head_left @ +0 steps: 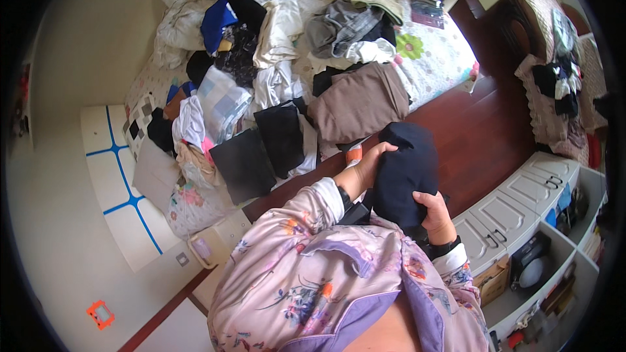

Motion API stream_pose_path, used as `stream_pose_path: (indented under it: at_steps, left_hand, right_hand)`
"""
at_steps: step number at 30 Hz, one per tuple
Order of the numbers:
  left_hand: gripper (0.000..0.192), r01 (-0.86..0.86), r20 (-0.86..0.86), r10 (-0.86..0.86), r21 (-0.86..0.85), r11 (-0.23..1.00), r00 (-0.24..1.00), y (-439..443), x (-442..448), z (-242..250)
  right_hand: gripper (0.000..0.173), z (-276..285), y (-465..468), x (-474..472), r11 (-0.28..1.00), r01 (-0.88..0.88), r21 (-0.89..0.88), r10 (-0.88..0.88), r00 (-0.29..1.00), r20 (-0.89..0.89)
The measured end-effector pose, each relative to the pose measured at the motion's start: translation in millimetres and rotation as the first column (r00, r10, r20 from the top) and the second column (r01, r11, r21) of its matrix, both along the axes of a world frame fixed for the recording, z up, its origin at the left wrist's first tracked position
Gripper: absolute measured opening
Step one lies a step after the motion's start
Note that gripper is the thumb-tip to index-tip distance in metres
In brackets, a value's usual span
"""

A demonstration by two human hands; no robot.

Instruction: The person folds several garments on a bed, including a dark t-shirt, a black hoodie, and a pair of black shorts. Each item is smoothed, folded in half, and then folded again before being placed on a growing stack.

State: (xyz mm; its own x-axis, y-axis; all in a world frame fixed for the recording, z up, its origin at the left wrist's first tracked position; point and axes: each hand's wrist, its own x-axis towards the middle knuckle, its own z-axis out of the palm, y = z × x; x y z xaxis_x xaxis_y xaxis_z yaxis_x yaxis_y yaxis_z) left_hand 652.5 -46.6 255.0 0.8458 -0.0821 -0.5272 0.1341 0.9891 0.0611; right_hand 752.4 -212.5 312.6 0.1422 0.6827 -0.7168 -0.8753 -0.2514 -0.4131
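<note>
A dark navy folded garment [407, 171] is held up in front of my body, over the floor beside the bed. My left hand [369, 164] grips its left side, the thumb lying across the upper part. Lower on the right edge, my right hand [434, 212] pinches it with the thumb on top. The fingers of both hands are mostly hidden behind the cloth. Just beyond it on the bed edge lies a folded brown garment [359, 102]. To the left are a folded black garment [279, 139] and a dark grey folded one [243, 165].
Heaped clothes [342, 27] and a rumpled white quilt [181, 14] cover much of the bed [440, 58]. A white cabinet [518, 195] with open compartments stands at right. A chair piled with clothes [557, 83] is behind it. Dark red wood floor [484, 127] lies between.
</note>
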Motion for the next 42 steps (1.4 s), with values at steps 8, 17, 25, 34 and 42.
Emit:
stream_pose_path:
  at_steps: [8, 17, 25, 34, 42]
  left_hand:
    - [0.071, 0.136, 0.082, -0.126, -0.138, 0.981, 0.989, 30, -9, -54]
    - [0.062, 0.090, -0.235, -0.082, 0.023, 0.996, 0.968, 64, -32, -72]
    - [0.046, -0.144, -0.379, 0.215, 0.207, 0.968, 0.900, 67, -20, -76]
    - [0.035, -0.199, -0.446, 0.364, 0.375, 0.905, 0.817, 41, 7, -28]
    - [0.031, -0.263, -0.025, 0.663, 0.906, 0.331, 0.748, 19, -103, 143]
  right_hand:
    - [0.039, -10, 47, 23, 0.998, -0.007, -0.063, 0.006, 1.000, -0.018]
    - [0.035, -48, 92, 105, 0.986, 0.140, 0.094, -0.137, 0.990, -0.034]
    - [0.019, -120, 159, 232, 0.971, 0.237, -0.014, -0.237, 0.971, 0.042]
    - [0.040, -200, 184, 239, 0.850, -0.392, -0.352, 0.524, 0.575, 0.628]
    - [0.022, -174, 211, 106, 0.737, -0.658, -0.155, 0.676, 0.724, 0.137]
